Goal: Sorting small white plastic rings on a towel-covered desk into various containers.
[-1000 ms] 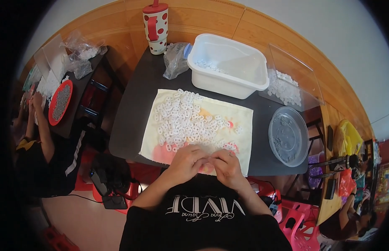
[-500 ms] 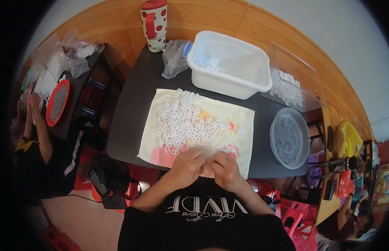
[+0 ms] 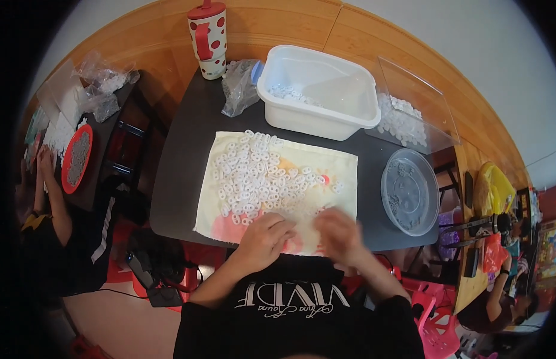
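A pale yellow towel [image 3: 340,164] with pink patches lies on the dark table, bearing a heap of small white plastic pieces [image 3: 254,170], each with two holes. At the towel's near edge my left hand [image 3: 263,239] has its fingers curled together; whatever they may hold is hidden. Just to its right, my right hand [image 3: 339,236] is smeared by motion above the towel, apart from the left, and its fingers cannot be made out. Grey bits lie in a round clear plastic tub [image 3: 411,200] on the right.
Behind the towel stands a white basin [image 3: 320,122] with small white pieces inside. Beside it are a clear box [image 3: 403,122] of white discs, a plastic bag [image 3: 239,87] and a spotted tumbler [image 3: 208,45]. At left, another person works near a red tray [image 3: 78,158].
My hands, close together before, have parted. The right has moved slightly right and up, while the left stays near the towel's front edge. The whole view has shifted a little.
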Demonstrator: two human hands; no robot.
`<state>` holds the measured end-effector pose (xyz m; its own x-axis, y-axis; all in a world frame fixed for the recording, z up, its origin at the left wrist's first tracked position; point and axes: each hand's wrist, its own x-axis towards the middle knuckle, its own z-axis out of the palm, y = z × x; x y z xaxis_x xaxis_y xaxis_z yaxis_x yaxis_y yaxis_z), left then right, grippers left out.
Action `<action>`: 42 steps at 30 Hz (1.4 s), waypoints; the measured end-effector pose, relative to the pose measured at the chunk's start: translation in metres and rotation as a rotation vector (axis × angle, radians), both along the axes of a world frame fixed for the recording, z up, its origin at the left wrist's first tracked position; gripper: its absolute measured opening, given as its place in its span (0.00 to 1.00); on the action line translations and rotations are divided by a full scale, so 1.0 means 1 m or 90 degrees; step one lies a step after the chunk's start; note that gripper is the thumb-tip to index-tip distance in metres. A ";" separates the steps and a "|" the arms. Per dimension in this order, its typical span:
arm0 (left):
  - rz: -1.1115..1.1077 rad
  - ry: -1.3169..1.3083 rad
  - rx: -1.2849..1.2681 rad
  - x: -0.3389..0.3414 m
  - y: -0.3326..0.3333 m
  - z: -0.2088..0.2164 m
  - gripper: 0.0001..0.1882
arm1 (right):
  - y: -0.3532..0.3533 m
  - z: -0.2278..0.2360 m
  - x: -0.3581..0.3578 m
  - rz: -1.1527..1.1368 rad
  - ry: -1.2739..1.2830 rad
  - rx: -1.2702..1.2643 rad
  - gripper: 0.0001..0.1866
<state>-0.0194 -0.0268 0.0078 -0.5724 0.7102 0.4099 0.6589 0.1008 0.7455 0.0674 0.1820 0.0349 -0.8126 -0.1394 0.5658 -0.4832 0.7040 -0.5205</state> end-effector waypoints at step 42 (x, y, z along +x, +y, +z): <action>0.124 0.017 0.076 0.006 0.020 0.015 0.11 | 0.029 0.011 -0.061 -0.166 -0.105 0.167 0.05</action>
<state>-0.0133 -0.0070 0.0224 -0.6814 0.5331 0.5015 0.6557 0.1400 0.7420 0.0061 0.2112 0.0456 -0.9166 -0.0394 0.3978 -0.1965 0.9110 -0.3625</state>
